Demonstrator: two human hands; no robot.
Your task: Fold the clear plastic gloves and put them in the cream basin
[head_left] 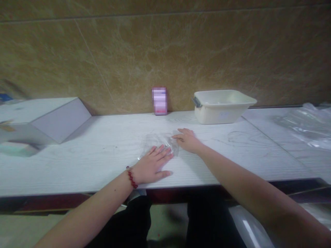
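Note:
A small clear plastic bag (158, 142) lies flat on the white table (77, 155), in the middle near its front edge. My left hand (152, 165) rests flat on the table with its fingers stretched out, the fingertips pressing on the bag's near edge. A red bead bracelet (131, 177) circles that wrist. My right hand (188, 139) lies at the bag's right edge with its fingers curled, pinching the plastic.
A cream plastic tub (222, 106) stands at the back right against the tan stone wall. A small pink box (159, 100) stands beside it. A white angled box (41, 120) occupies the left. Crumpled clear plastic (307, 125) lies at the far right.

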